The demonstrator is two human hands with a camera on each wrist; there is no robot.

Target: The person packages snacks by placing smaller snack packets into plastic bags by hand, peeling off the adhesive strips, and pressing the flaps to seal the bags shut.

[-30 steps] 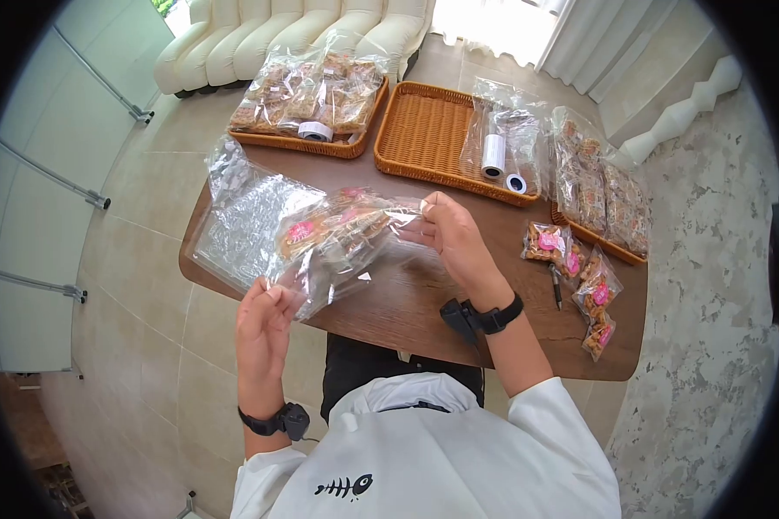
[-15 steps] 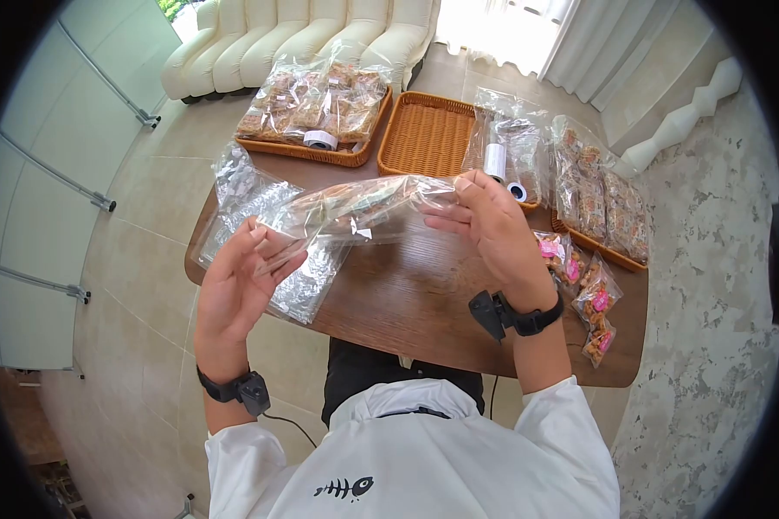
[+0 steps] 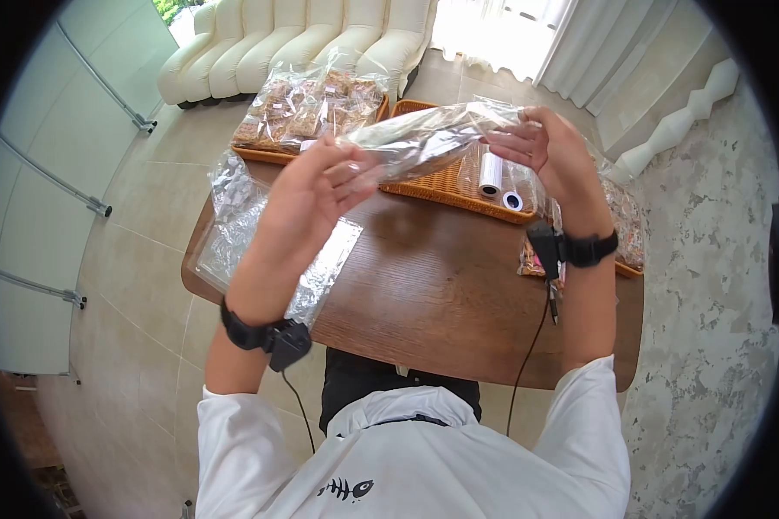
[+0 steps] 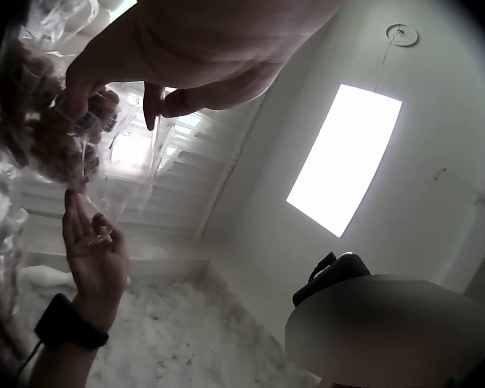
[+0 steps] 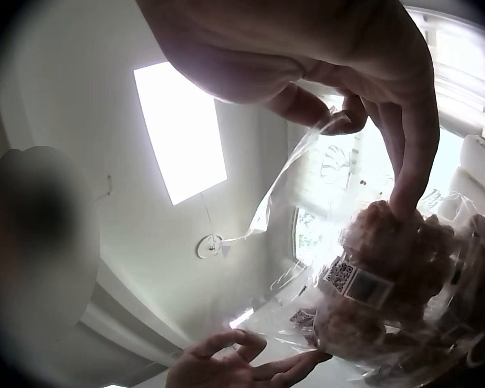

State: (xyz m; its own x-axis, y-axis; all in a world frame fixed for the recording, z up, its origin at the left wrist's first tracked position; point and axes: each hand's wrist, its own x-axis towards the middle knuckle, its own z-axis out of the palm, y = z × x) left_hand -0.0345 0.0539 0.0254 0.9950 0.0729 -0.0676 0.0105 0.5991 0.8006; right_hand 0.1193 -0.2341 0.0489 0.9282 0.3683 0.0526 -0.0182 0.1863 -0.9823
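A large clear plastic bag (image 3: 433,138) is stretched between my two raised hands, above the far part of the table. Brown snack packets (image 5: 396,275) with small printed labels show inside it in the right wrist view. My left hand (image 3: 307,195) holds the bag's left end, its fingertips (image 4: 74,101) against the plastic. On the other side, my right hand (image 3: 564,156) pinches the bag's edge between thumb and finger, while other fingers lie along the packets. Beneath the bag in the head view is a wicker basket (image 3: 459,195), partly covered by it.
A basket of bagged snacks (image 3: 294,108) stands back left. Label rolls (image 3: 491,173) sit in the middle basket. Flat clear bags (image 3: 234,225) lie on the table's (image 3: 415,294) left. Snack packets (image 3: 528,259) and another basket, partly behind my right arm, are at right.
Both hands have lifted the bag away from my body and rightward, from over the table's middle to over the middle basket. The bag has turned, so its pink stickers are out of sight.
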